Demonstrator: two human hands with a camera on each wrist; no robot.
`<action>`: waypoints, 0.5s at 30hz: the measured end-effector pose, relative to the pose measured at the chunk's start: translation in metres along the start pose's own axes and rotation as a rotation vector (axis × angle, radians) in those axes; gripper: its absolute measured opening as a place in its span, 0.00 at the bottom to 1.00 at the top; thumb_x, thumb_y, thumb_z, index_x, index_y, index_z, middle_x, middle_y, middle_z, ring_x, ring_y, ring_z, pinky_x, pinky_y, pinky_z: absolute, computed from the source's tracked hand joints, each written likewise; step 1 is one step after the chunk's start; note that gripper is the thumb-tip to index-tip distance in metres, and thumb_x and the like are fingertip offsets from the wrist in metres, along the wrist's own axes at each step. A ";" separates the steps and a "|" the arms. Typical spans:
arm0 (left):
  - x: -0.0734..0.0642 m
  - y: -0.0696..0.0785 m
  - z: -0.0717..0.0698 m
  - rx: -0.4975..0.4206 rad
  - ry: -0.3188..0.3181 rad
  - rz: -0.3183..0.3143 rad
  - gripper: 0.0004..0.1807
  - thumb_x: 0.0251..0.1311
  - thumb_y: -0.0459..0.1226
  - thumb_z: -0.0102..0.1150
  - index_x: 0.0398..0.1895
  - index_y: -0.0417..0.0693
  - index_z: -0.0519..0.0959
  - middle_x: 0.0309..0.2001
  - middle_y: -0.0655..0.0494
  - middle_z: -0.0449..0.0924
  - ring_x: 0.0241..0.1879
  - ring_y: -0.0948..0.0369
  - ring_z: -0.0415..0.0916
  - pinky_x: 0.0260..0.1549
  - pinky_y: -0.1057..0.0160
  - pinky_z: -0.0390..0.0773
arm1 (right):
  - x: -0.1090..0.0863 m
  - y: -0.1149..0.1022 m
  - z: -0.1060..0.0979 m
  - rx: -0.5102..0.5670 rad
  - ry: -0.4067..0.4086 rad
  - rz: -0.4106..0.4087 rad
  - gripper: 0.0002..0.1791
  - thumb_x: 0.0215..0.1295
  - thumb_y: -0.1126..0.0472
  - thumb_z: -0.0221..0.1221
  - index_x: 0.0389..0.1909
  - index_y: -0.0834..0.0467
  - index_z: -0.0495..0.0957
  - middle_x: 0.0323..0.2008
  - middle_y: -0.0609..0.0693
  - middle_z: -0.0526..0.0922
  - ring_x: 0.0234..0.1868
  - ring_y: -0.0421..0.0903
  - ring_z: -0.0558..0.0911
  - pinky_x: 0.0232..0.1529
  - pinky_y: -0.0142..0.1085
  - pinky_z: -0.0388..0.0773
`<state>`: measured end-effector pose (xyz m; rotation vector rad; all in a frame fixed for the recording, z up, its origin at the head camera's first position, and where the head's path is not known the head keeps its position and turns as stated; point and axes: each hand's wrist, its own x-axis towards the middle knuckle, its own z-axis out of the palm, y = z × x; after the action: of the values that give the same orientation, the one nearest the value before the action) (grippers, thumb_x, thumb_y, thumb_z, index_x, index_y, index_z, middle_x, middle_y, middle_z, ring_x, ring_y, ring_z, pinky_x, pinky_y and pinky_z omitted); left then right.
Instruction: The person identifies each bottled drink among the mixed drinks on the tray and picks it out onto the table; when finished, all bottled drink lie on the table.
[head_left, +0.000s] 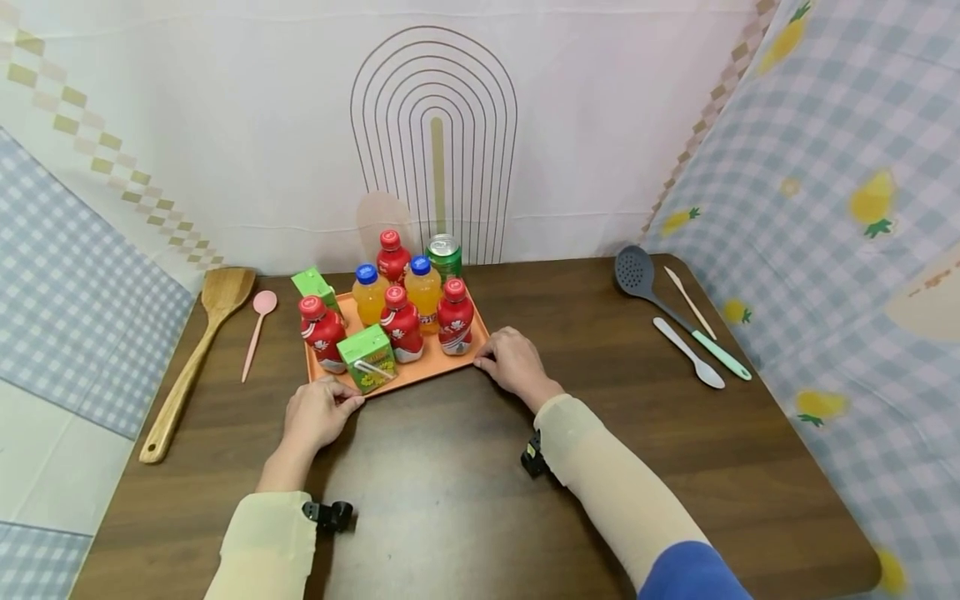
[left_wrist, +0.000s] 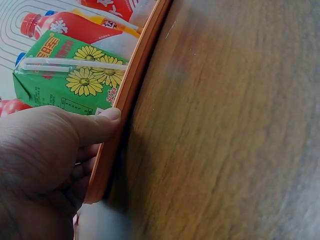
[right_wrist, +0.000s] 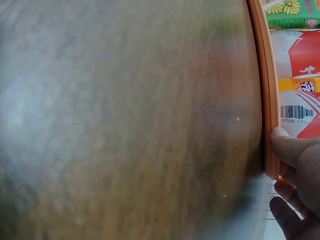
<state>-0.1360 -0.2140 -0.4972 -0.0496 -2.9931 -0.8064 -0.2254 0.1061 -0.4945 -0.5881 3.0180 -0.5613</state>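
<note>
An orange tray (head_left: 429,367) stands on the table, turned slightly, crowded with drinks. My left hand (head_left: 317,413) grips its front left corner, the thumb on the rim (left_wrist: 131,80) beside a green drink carton (left_wrist: 70,82) with a straw. At the front right corner, my right hand (head_left: 514,363) pinches the tray's edge between thumb and fingers, close to a red bottle (head_left: 454,318). Several red bottles, two orange-drink bottles (head_left: 423,293) with blue caps, a second green carton (head_left: 315,286) and a green can (head_left: 444,257) share the tray. Some fingertips are hidden by the tray.
A wooden spatula (head_left: 197,350) and a pink spoon (head_left: 258,329) lie to the left. On the right lie a grey skimmer (head_left: 636,271) with a green handle, a white spoon (head_left: 686,352) and a pale knife (head_left: 690,302). Patterned cloth (head_left: 600,125) hangs behind the table.
</note>
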 end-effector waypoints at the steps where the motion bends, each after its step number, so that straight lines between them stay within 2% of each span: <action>1: 0.000 0.000 -0.001 0.001 0.001 0.000 0.05 0.55 0.43 0.69 0.27 0.53 0.88 0.27 0.60 0.78 0.27 0.58 0.72 0.27 0.58 0.66 | 0.000 0.000 0.000 0.003 -0.002 0.002 0.05 0.59 0.52 0.67 0.33 0.47 0.88 0.33 0.39 0.83 0.44 0.40 0.75 0.47 0.38 0.74; 10: 0.001 0.001 0.000 -0.011 0.003 0.004 0.06 0.55 0.43 0.69 0.26 0.53 0.88 0.28 0.60 0.78 0.27 0.58 0.72 0.28 0.57 0.67 | 0.005 0.001 -0.012 -0.014 -0.079 -0.049 0.07 0.61 0.52 0.65 0.35 0.49 0.88 0.34 0.40 0.85 0.43 0.42 0.76 0.46 0.38 0.73; 13: 0.000 0.001 0.000 -0.012 0.000 0.006 0.05 0.55 0.43 0.69 0.26 0.53 0.88 0.28 0.60 0.78 0.27 0.58 0.73 0.29 0.57 0.67 | 0.006 0.002 -0.020 0.065 -0.107 -0.044 0.10 0.62 0.52 0.64 0.39 0.51 0.87 0.37 0.43 0.85 0.42 0.42 0.79 0.46 0.38 0.75; 15: 0.000 0.000 -0.001 -0.008 0.004 0.014 0.05 0.55 0.42 0.69 0.26 0.53 0.88 0.28 0.60 0.79 0.28 0.57 0.74 0.30 0.56 0.69 | 0.007 0.003 -0.028 0.142 -0.093 -0.030 0.13 0.62 0.52 0.64 0.43 0.53 0.86 0.40 0.46 0.85 0.42 0.42 0.80 0.46 0.39 0.76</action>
<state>-0.1355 -0.2139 -0.4965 -0.0686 -2.9823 -0.8168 -0.2349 0.1155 -0.4688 -0.6336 2.8579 -0.7217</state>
